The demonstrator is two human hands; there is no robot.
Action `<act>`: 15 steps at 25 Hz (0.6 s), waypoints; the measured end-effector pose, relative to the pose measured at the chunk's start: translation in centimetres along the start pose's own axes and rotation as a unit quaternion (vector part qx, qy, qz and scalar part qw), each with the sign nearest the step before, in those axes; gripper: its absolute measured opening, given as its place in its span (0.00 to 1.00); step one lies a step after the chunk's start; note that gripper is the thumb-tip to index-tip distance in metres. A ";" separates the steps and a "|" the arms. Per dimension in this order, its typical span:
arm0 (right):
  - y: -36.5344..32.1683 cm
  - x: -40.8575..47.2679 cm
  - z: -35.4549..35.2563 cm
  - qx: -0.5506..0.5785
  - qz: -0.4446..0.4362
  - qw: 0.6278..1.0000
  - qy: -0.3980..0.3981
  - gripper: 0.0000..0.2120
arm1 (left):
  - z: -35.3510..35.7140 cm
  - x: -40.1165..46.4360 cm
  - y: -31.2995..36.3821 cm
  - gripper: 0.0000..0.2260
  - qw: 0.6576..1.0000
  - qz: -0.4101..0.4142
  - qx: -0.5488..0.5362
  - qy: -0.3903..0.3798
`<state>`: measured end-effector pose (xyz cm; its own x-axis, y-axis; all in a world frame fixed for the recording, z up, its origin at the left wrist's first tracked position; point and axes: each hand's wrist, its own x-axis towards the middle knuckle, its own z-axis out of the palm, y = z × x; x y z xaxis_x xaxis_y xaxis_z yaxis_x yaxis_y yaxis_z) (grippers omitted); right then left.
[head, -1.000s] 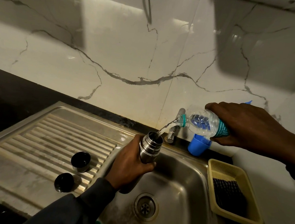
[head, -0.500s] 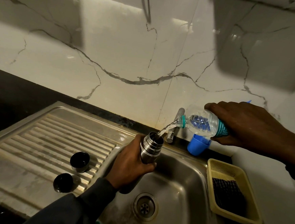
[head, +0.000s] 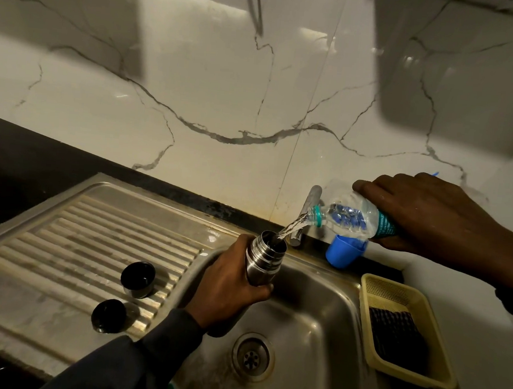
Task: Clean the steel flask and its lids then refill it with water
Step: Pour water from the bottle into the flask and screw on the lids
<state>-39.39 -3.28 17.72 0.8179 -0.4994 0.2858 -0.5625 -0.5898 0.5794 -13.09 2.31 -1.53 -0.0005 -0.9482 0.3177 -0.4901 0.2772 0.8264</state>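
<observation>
My left hand (head: 228, 288) grips the steel flask (head: 264, 258) around its body and holds it over the sink basin (head: 316, 315), mouth open and tilted toward the wall. My right hand (head: 431, 214) holds a clear plastic water bottle (head: 350, 217) tipped almost level. A thin stream of water runs from the bottle's neck into the flask's mouth. Two dark flask lids lie on the ribbed drainboard (head: 61, 240): a cup lid (head: 137, 278) and a smaller stopper lid (head: 108, 315) in front of it.
A steel tap (head: 307, 210) stands behind the flask against the marble wall. A blue cup (head: 344, 252) sits under the bottle. A yellow plastic basket (head: 376, 299) holding a dark scrubber rests on the sink's right edge. The drain (head: 251, 356) is below.
The pouring goes on with the hands nearly still. The bottle has tipped slightly and the stream keeps running into the flask.
</observation>
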 end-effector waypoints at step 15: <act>-1.2 2.3 0.2 -0.060 -0.030 0.995 -0.078 0.36 | 0.2 0.1 -0.6 0.29 1.000 0.003 -0.001 -0.004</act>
<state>-36.91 -3.84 17.57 0.8154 -0.5637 0.1318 -0.4874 -0.5455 0.6818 -12.97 2.05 -2.06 -0.0107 -0.9479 0.3184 -0.4883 0.2829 0.8256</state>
